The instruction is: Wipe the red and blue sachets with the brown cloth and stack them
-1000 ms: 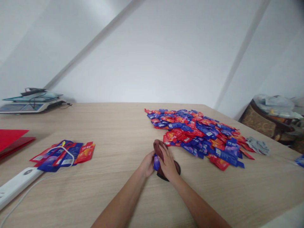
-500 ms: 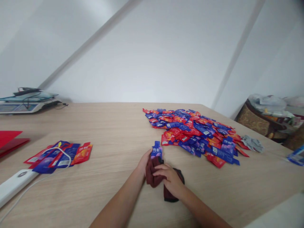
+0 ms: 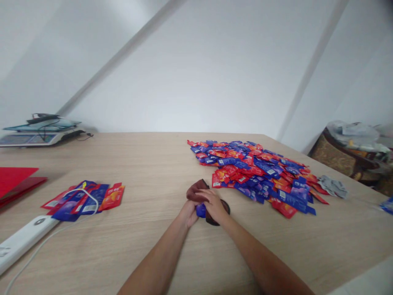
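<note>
On the table in front of me, my left hand (image 3: 188,213) is closed round a small blue sachet (image 3: 200,210), of which only a part shows between my hands. My right hand (image 3: 214,204) grips a dark maroon cloth item (image 3: 195,191) that folds over the top of the sachet. A black-edged part of the maroon cloth sticks out beneath and to the right of my right hand. Whether it is one piece or two cannot be made out. The fingertips of both hands are partly hidden.
A large heap of red and blue sachets (image 3: 254,172) lies to the right, with grey gloves (image 3: 333,186) beside it. Several sachets (image 3: 112,196) lie at the left by a white power strip (image 3: 29,237) and its cable. A scale (image 3: 39,137) and red folders (image 3: 16,180) are farther left.
My hands have drawn together. The maroon cloth has moved up and away from me, and the sachet that stood out above it now shows below it, between my hands.
</note>
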A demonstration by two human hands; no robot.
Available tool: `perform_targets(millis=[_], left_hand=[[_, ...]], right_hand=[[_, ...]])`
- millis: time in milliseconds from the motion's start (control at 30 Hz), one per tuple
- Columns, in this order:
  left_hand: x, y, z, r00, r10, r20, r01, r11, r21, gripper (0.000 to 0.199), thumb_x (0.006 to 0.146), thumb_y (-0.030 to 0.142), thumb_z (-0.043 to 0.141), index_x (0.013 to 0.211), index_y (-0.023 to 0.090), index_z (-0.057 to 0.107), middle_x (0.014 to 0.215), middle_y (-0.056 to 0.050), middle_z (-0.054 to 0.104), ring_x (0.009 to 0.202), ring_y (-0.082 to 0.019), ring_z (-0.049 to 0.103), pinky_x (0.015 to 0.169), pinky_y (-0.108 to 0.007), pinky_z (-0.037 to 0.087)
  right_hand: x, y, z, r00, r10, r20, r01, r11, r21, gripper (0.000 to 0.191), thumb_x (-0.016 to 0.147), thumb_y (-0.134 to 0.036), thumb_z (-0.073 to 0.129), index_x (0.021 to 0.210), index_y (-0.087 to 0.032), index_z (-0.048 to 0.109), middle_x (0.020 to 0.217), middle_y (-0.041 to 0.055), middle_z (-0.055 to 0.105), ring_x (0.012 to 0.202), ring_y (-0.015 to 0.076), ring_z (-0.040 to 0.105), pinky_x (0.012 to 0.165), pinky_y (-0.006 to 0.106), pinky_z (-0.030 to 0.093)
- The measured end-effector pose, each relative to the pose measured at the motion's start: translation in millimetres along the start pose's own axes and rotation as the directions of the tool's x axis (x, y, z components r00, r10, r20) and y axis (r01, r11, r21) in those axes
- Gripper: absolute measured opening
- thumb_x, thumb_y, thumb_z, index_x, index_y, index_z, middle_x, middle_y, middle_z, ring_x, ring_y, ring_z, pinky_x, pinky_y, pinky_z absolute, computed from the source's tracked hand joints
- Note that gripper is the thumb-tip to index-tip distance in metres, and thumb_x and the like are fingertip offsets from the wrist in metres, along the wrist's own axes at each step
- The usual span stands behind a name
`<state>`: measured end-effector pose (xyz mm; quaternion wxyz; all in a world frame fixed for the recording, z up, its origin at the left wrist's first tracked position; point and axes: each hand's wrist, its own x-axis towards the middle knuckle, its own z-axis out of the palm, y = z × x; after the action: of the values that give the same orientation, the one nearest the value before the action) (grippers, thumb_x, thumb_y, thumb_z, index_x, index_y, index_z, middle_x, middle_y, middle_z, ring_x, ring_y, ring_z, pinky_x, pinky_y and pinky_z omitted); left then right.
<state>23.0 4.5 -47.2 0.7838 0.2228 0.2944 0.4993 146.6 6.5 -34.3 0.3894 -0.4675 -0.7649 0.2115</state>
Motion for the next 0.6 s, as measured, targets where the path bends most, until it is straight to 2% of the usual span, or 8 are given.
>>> perform_targets(millis=[100,200,333,433,500,600], left_hand=[[1,0,-1.1,1.000,0.030,-0.001,-0.030,0.998,0.055,0.039,0.061,-0.012,0.047,0.090,0.009,0.062,0.072,-0.006,0.067,0.060,-0.013,0.062,0.065,-0.023,0.050],[1,1,-3.6,1.000,0.021,0.009,-0.022,0.994,0.108,0.039,0.061,-0.012,0.048,0.091,0.009,0.060,0.069,-0.005,0.066,0.055,-0.012,0.061,0.060,-0.022,0.049],[4,4,-4.1,0.996,-0.009,-0.088,0.013,0.999,0.045,0.029,0.072,-0.004,0.045,0.096,0.010,0.057,0.073,-0.006,0.066,0.057,-0.013,0.062,0.061,-0.025,0.051],[5,7,-0.4,0.989,-0.037,-0.141,0.024,0.995,-0.098,0.016,0.083,0.009,0.043,0.091,0.009,0.057,0.077,-0.009,0.066,0.066,-0.016,0.064,0.067,-0.028,0.053],[5,7,2.2,0.988,-0.023,-0.156,-0.001,0.988,-0.154,0.014,0.083,0.009,0.043,0.087,0.009,0.057,0.077,-0.009,0.065,0.069,-0.016,0.064,0.069,-0.026,0.052],[5,4,3.6,0.984,0.038,-0.177,-0.067,0.984,-0.163,0.014,0.079,0.006,0.045,0.073,0.013,0.055,0.067,-0.003,0.062,0.063,-0.013,0.062,0.065,-0.023,0.051]], right_hand=[[8,9,-1,0.997,0.072,0.023,-0.067,0.983,-0.169,0.052,0.071,-0.004,0.041,0.111,-0.026,0.065,0.120,0.0015,0.061,0.112,0.0192,0.049,0.099,0.035,0.034],[19,14,-14,0.994,0.086,0.066,-0.069,0.971,-0.230,0.049,0.072,-0.002,0.041,0.106,-0.026,0.068,0.114,0.0014,0.065,0.109,0.0186,0.052,0.097,0.032,0.035],[29,3,-19,0.995,0.098,0.027,-0.089,0.967,-0.237,0.047,0.076,-0.003,0.038,0.107,-0.025,0.067,0.108,0.0023,0.067,0.105,0.0179,0.054,0.100,0.033,0.032],[21,-12,-7,0.998,0.046,0.032,-0.037,0.974,-0.225,0.049,0.077,-0.004,0.038,0.114,-0.025,0.063,0.115,0.0023,0.063,0.110,0.0180,0.051,0.102,0.034,0.030],[8,-21,2,0.999,0.014,0.044,-0.004,0.978,-0.208,0.051,0.076,-0.004,0.039,0.116,-0.025,0.061,0.120,0.0026,0.061,0.114,0.0190,0.047,0.100,0.035,0.032],[-16,-28,8,1.000,0.003,0.017,0.000,0.988,-0.156,0.056,0.073,-0.002,0.039,0.119,-0.025,0.060,0.121,0.0027,0.059,0.115,0.0200,0.045,0.098,0.036,0.035]])
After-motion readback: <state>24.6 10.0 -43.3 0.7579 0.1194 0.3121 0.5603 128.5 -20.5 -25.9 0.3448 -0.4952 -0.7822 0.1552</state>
